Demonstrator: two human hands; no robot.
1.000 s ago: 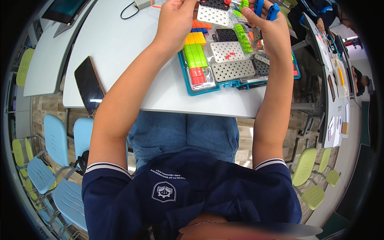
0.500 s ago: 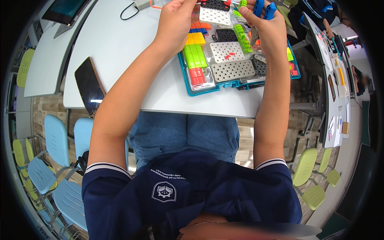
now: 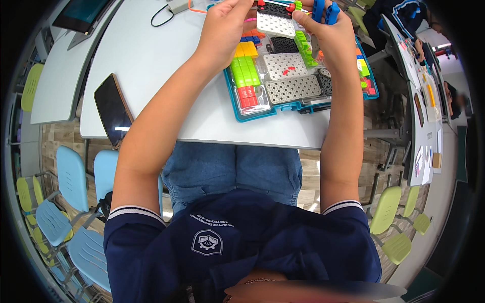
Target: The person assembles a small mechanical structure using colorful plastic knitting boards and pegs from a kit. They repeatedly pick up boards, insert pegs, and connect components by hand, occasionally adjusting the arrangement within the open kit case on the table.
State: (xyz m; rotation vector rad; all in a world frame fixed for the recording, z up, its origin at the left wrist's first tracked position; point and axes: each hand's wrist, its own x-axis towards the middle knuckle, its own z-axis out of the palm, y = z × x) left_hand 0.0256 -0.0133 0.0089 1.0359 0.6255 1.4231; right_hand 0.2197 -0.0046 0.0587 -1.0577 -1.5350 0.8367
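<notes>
Over the far part of the table I hold up a small assembly of white and black perforated plates [image 3: 276, 25] with red connectors along its far edge. My left hand [image 3: 226, 29] grips its left side, fingers closed; its fingertips are partly hidden at the upper rim. My right hand [image 3: 333, 41] is closed around what look like pliers with blue handles [image 3: 331, 13], their grey metal end partly covered by the palm. The right thumb presses on the assembly's right corner, near a red connector. Below both hands lies a teal-edged parts case [image 3: 245, 118].
The case holds green blocks [image 3: 244, 71], grey perforated plates [image 3: 293, 90] and small coloured pieces. A phone [image 3: 113, 106] lies at the table's left edge. A cable [image 3: 160, 15] and a laptop [image 3: 83, 15] are farther off. Blue chairs [image 3: 71, 174] stand at left; another person is at far right.
The plate assembly has shifted slightly right and nearer to me. My right hand with the pliers has moved left, and its thumb now meets the assembly's corner.
</notes>
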